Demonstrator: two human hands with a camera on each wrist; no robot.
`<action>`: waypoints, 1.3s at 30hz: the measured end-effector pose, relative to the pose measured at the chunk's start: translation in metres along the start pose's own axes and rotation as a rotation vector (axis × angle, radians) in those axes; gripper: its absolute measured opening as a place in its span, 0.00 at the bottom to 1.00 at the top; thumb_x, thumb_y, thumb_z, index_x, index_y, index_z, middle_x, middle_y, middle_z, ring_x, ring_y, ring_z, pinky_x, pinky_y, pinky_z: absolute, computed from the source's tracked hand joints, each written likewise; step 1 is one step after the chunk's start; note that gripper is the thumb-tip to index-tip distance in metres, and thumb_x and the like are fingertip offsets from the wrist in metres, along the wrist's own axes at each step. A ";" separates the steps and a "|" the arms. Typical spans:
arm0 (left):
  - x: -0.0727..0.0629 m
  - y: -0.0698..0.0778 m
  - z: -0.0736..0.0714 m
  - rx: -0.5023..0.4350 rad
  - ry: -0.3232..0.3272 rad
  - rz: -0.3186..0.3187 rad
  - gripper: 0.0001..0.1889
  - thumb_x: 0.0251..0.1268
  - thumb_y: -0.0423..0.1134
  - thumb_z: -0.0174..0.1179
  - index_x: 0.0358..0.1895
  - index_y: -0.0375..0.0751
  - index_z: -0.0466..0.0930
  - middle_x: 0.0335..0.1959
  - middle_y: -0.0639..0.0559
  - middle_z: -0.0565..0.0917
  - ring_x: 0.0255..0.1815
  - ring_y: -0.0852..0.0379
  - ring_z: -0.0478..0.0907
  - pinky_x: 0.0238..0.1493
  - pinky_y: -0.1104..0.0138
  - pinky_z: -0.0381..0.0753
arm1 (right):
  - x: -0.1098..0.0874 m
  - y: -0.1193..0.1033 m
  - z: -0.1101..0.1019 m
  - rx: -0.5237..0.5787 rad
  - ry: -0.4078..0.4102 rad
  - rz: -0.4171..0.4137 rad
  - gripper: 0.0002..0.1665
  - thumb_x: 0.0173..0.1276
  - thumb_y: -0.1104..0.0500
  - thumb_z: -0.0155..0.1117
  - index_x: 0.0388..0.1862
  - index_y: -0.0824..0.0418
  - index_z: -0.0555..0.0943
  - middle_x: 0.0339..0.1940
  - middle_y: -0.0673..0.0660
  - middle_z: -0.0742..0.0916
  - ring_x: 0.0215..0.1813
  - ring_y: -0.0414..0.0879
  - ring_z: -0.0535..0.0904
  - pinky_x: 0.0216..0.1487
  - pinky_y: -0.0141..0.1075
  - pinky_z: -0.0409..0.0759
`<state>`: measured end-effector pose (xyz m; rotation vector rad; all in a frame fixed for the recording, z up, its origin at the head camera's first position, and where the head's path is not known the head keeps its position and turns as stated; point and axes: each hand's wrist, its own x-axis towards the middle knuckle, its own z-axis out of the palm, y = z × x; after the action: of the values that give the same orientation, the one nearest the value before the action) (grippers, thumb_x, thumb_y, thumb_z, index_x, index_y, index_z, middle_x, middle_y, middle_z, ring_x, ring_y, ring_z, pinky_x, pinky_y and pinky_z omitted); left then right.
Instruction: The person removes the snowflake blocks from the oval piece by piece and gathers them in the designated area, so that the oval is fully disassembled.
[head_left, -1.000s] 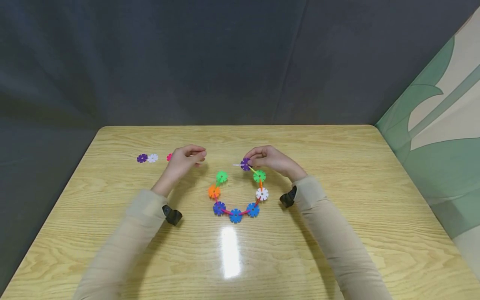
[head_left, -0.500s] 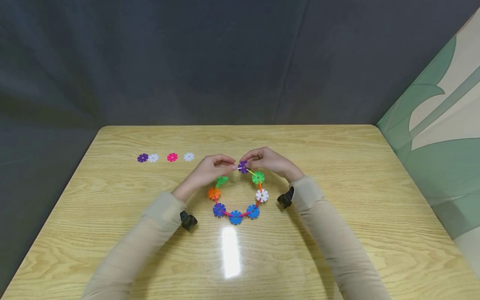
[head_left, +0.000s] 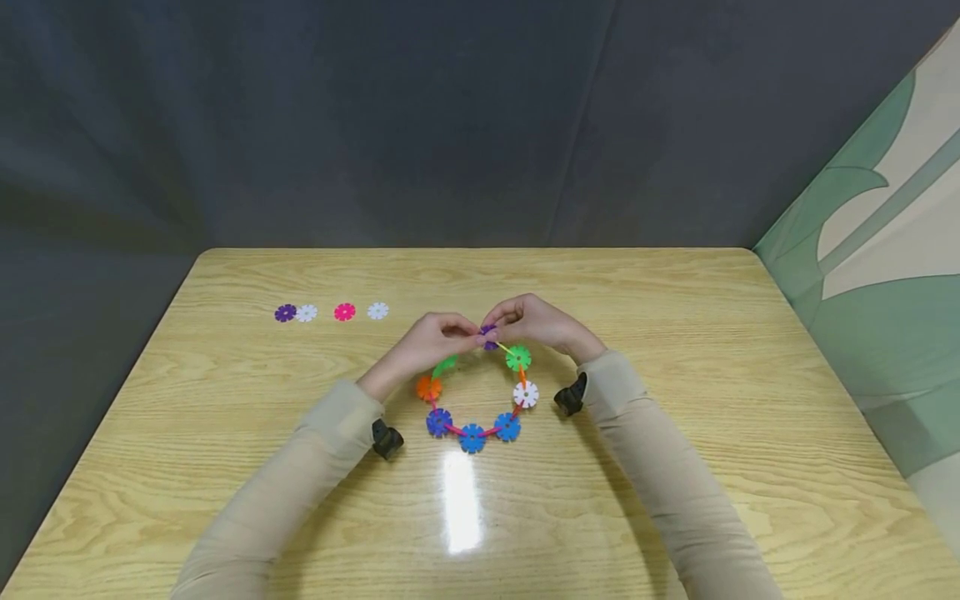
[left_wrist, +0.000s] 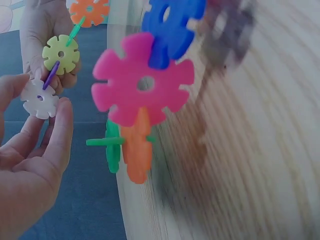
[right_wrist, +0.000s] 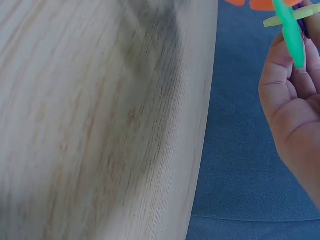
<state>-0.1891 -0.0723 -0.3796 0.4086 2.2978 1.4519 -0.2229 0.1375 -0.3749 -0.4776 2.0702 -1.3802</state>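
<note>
A chain of notched plastic snowflake discs curves in an open ring on the table in the head view, with a blue disc point(head_left: 472, 438) nearest me. At its far right end, my right hand point(head_left: 545, 323) pinches a purple disc point(head_left: 489, 337). My left hand point(head_left: 433, 343) meets it there; in the left wrist view its thumb and fingers hold a white disc point(left_wrist: 40, 99) slotted crosswise near the purple one. A yellow disc point(left_wrist: 61, 54) follows along the chain. Under my left hand lies the other end, a green disc point(head_left: 445, 365) joined to an orange disc point(head_left: 429, 388).
Loose discs lie flat at the back left: a purple disc point(head_left: 285, 312) beside a white disc point(head_left: 306, 312), then a pink disc point(head_left: 344, 312) and another white disc point(head_left: 378, 311). A dark curtain point(head_left: 480, 125) hangs behind the wooden table point(head_left: 637, 287).
My left hand has come right from over the loose discs to my right hand and now pinches the white disc. The purple disc in my right hand has shifted slightly.
</note>
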 end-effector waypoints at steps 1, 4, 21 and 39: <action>0.000 0.001 0.000 0.009 -0.004 0.001 0.16 0.65 0.41 0.60 0.50 0.34 0.81 0.47 0.41 0.84 0.47 0.50 0.81 0.51 0.65 0.81 | 0.000 0.000 0.000 0.000 -0.010 -0.008 0.12 0.67 0.62 0.63 0.46 0.67 0.81 0.31 0.46 0.88 0.37 0.40 0.83 0.43 0.32 0.80; -0.001 0.002 0.000 0.032 -0.020 0.012 0.14 0.65 0.40 0.60 0.48 0.35 0.82 0.46 0.41 0.85 0.45 0.53 0.81 0.49 0.66 0.81 | -0.001 -0.001 -0.001 -0.009 -0.045 -0.037 0.10 0.67 0.63 0.62 0.44 0.68 0.82 0.30 0.46 0.89 0.36 0.42 0.83 0.40 0.32 0.79; -0.005 0.002 -0.002 0.074 -0.111 0.045 0.11 0.65 0.39 0.61 0.46 0.36 0.82 0.43 0.42 0.85 0.41 0.57 0.81 0.49 0.66 0.81 | -0.004 -0.002 -0.002 -0.040 -0.144 -0.108 0.10 0.67 0.64 0.62 0.42 0.71 0.83 0.27 0.45 0.87 0.27 0.38 0.75 0.30 0.30 0.73; -0.015 -0.031 -0.041 -0.138 0.037 -0.070 0.12 0.70 0.38 0.56 0.44 0.29 0.78 0.37 0.40 0.83 0.36 0.60 0.82 0.51 0.58 0.84 | -0.015 0.007 -0.021 -0.046 0.005 -0.003 0.15 0.67 0.64 0.59 0.49 0.70 0.81 0.32 0.44 0.88 0.34 0.36 0.80 0.40 0.29 0.78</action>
<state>-0.1964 -0.1245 -0.3892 0.2605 2.1998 1.5840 -0.2255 0.1641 -0.3715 -0.4965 2.1103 -1.3392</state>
